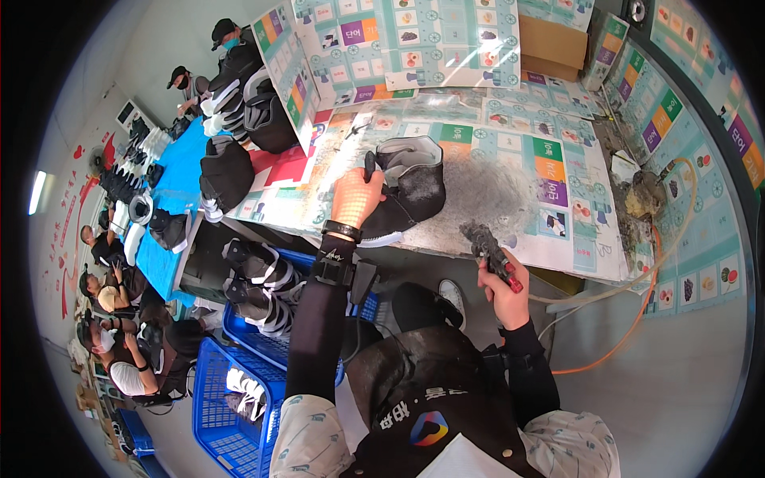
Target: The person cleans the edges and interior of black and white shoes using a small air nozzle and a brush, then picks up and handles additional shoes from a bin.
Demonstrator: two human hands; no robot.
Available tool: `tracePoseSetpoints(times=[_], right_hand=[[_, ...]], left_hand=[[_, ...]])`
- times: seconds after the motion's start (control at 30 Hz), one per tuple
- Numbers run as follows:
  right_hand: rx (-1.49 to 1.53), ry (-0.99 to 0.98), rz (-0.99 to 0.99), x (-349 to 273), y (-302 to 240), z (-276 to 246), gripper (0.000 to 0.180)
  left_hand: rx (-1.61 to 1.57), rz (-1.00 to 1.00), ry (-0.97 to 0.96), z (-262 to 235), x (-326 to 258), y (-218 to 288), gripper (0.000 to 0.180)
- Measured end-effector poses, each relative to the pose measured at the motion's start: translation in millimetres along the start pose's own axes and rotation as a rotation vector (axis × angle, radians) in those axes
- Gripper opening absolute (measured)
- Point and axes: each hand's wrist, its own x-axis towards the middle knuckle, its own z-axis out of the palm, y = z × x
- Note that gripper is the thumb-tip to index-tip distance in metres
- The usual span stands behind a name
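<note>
A black high-top shoe (420,191) with a pale lining stands on the worktable (526,231), its white sole edge near the table's front. My left hand (358,199) grips the shoe on its left side, fingers bent against the upper. To the right, just off the table's front edge, my right hand (508,293) is wrapped around a grimy spray gun (488,250) with a red part near the grip. The gun's nozzle end points up and left, apart from the shoe.
Patterned boards (454,48) wall in the back. An orange hose (645,311) hangs at the right. Blue baskets (209,398) with shoes stand at my left. More dark shoes (225,171) sit by the blue-covered table (179,191). Several people work at the left.
</note>
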Motion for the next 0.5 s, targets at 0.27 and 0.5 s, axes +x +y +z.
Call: tracePoseSetpoints(times=[0.27,0.5], right_hand=[[0.025,-0.004,0.042,1.3,11.9,-16.2,0.018],[0.116,0.077,-0.091,-16.1,-15.3,-26.7,0.024]], left_hand=[[-0.001,0.042,-0.037,-5.3,-2.2,7.4,0.035],[0.255,0.309,-0.17,-86.7,27.6,52.3,0.034]])
